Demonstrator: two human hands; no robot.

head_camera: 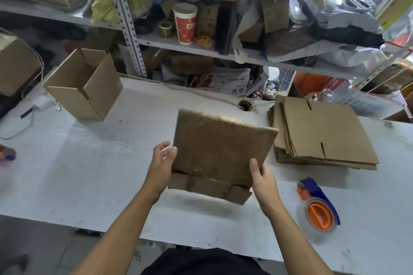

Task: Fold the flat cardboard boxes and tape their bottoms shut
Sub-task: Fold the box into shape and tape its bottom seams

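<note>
Between both hands at frame centre, the flat box (221, 152) tilts; left hand (161, 164) and right hand (262, 179) grip opposite edges, the tape dispenser (318, 204) lying nearer the right.

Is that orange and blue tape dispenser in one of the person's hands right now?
No, the orange and blue tape dispenser lies on the white table, while both hands grip the brown cardboard box.

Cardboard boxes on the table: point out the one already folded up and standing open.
The folded box at the table's far left, top flaps up. The stack of flat boxes lies unfolded; both hands hold another.
</note>
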